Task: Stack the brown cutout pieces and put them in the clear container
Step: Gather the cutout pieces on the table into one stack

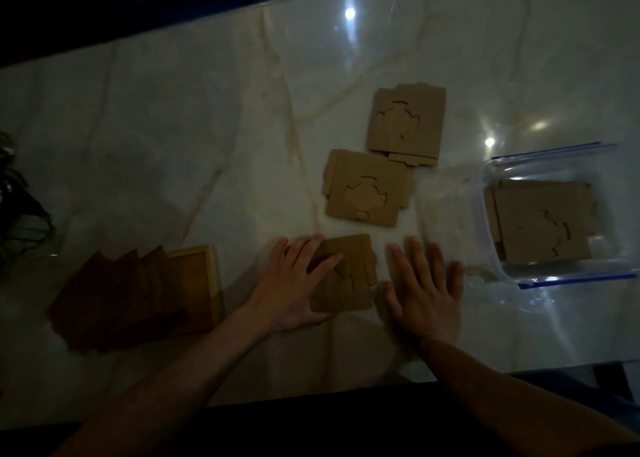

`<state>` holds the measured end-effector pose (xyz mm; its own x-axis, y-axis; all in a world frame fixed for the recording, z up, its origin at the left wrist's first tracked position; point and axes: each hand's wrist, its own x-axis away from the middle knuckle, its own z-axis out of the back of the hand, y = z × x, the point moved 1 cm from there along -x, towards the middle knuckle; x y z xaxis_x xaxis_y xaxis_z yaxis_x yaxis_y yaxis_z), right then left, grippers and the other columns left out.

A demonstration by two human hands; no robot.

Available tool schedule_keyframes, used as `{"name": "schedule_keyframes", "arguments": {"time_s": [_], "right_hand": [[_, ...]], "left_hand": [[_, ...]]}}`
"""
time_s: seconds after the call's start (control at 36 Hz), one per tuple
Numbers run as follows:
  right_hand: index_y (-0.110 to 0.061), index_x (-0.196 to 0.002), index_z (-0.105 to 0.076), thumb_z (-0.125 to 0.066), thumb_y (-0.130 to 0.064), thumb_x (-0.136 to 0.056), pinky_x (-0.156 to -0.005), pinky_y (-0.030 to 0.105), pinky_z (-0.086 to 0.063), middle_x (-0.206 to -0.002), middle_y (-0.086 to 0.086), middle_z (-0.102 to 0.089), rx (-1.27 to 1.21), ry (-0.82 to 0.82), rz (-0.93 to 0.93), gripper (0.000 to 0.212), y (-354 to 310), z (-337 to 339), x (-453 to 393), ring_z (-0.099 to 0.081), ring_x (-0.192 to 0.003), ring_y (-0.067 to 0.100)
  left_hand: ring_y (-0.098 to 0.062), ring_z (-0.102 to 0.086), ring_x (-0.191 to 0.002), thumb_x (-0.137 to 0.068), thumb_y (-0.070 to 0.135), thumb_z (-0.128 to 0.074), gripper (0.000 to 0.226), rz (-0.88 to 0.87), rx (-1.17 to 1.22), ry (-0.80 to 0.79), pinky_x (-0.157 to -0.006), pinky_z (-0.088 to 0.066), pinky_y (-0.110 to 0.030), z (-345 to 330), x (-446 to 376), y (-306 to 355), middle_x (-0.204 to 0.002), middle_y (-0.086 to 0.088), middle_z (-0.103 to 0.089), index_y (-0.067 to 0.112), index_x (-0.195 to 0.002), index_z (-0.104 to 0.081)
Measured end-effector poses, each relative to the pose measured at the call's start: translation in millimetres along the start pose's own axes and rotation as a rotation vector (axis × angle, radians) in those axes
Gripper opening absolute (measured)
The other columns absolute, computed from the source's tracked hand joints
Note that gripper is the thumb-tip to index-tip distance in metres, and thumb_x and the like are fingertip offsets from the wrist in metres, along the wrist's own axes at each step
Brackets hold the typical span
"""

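A: Item one, hands. How are they posed?

B: The left hand (298,283) is laid palm down, fingers spread, over the left part of the near cutout pile (349,276); the pile is pressed, not gripped. The right hand (427,294) is laid flat and open on the marble table (173,145), just right of that pile, with nothing held.

A: Item two, surroundings, listed from the left.

B: Dark cords (20,207) are seen at the left edge. A fanned row of dark brown pieces (114,294) is recorded against a wooden tray (195,283). No obstruction is noted between the hands and the bag.

A: Item three, task pieces relative to the hands.

B: A middle cutout pile (367,190) is placed just beyond the fingertips; a far cutout pile (407,120) is set behind it, the two touching at a corner. The clear zip bag (554,158) is found right of the right hand, near it, mouth facing the hand. A bagged cutout stack (540,221) is contained inside.
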<state>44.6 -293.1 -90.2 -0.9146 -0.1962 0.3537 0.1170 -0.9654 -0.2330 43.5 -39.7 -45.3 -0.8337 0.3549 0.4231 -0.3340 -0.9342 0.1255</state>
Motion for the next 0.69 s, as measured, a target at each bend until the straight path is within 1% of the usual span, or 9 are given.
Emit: {"name": "schedule_keyframes", "arguments": {"time_s": [0.14,0.22,0.31,0.36,0.44,0.53,0.61,0.69], "right_hand": [[-0.043,-0.154,0.002,-0.031,-0.062,-0.093,-0.119,0.051,0.009,-0.165,-0.009,0.008,0.025,0.017,0.000,0.072,1.7,-4.7,-0.3,0.011,-0.152,0.019],[-0.042,-0.154,0.000,-0.031,-0.063,-0.092,-0.119,0.052,0.006,-0.166,-0.008,0.006,0.037,0.028,0.005,0.072,2.6,-6.8,-0.8,0.009,-0.152,0.021],[-0.042,-0.155,0.000,-0.030,-0.064,-0.092,-0.119,0.051,0.005,-0.166,-0.006,0.004,0.041,0.035,0.005,0.073,3.4,-7.9,-1.4,0.010,-0.152,0.020],[-0.042,-0.155,-0.001,-0.029,-0.064,-0.092,-0.119,0.052,0.005,-0.166,-0.006,0.004,0.049,0.040,0.006,0.072,3.4,-8.6,-1.2,0.010,-0.152,0.020],[-0.042,-0.155,-0.002,-0.027,-0.064,-0.092,-0.119,0.053,0.004,-0.166,-0.006,0.001,0.055,0.048,0.003,0.071,2.9,-7.9,-0.6,0.008,-0.152,0.022],[-0.042,-0.155,-0.003,-0.025,-0.064,-0.092,-0.119,0.054,0.004,-0.166,-0.005,0.000,0.057,0.052,0.006,0.070,2.4,-7.2,-0.8,0.005,-0.153,0.023],[-0.042,-0.155,-0.002,-0.025,-0.064,-0.092,-0.119,0.053,0.004,-0.166,-0.005,0.001,0.046,0.045,0.008,0.071,2.8,-7.7,-1.0,0.005,-0.153,0.023],[-0.042,-0.155,-0.001,-0.026,-0.064,-0.091,-0.119,0.054,0.004,-0.166,-0.006,0.002,0.043,0.037,0.004,0.071,2.9,-7.9,-0.7,0.005,-0.153,0.023]], "left_hand": [[-0.035,-0.022,-0.141,-0.061,0.083,-0.049,0.106,-0.003,0.005,0.000,-0.114,-0.018,-0.060,-2.6,-1.2,-0.6,-0.157,-0.012,-0.015,0.038,-0.149,-0.010],[-0.034,-0.017,-0.143,-0.060,0.089,-0.043,0.109,0.011,0.025,0.028,-0.114,-0.017,-0.060,0.3,-0.5,-1.7,-0.158,-0.010,-0.011,0.039,-0.150,-0.006],[-0.034,-0.016,-0.144,-0.066,0.090,-0.037,0.101,0.045,0.084,0.097,-0.114,-0.018,-0.058,8.1,-2.4,-4.8,-0.158,-0.008,-0.013,0.039,-0.149,-0.013],[-0.033,-0.024,-0.141,-0.073,0.085,-0.035,0.090,0.078,0.123,0.130,-0.114,-0.022,-0.056,17.0,-9.9,-10.0,-0.156,-0.008,-0.020,0.035,-0.147,-0.021],[-0.029,-0.039,-0.130,-0.082,0.072,-0.040,0.076,0.068,0.122,0.177,-0.111,-0.029,-0.049,32.5,-33.6,-21.7,-0.145,-0.007,-0.040,0.027,-0.142,-0.035],[-0.027,-0.046,-0.126,-0.082,0.062,-0.054,0.068,-0.005,0.148,0.198,-0.107,-0.031,-0.044,48.7,-64.6,-32.5,-0.138,-0.006,-0.049,0.022,-0.136,-0.046],[-0.030,-0.045,-0.128,-0.077,0.061,-0.060,0.072,-0.095,0.107,0.216,-0.108,-0.030,-0.045,62.7,-95.6,-37.3,-0.140,-0.009,-0.048,0.021,-0.136,-0.046],[-0.030,-0.034,-0.135,-0.072,0.070,-0.058,0.084,-0.145,0.037,0.172,-0.111,-0.025,-0.047,75.6,-122.9,-37.4,-0.149,-0.009,-0.036,0.026,-0.140,-0.036]]}}
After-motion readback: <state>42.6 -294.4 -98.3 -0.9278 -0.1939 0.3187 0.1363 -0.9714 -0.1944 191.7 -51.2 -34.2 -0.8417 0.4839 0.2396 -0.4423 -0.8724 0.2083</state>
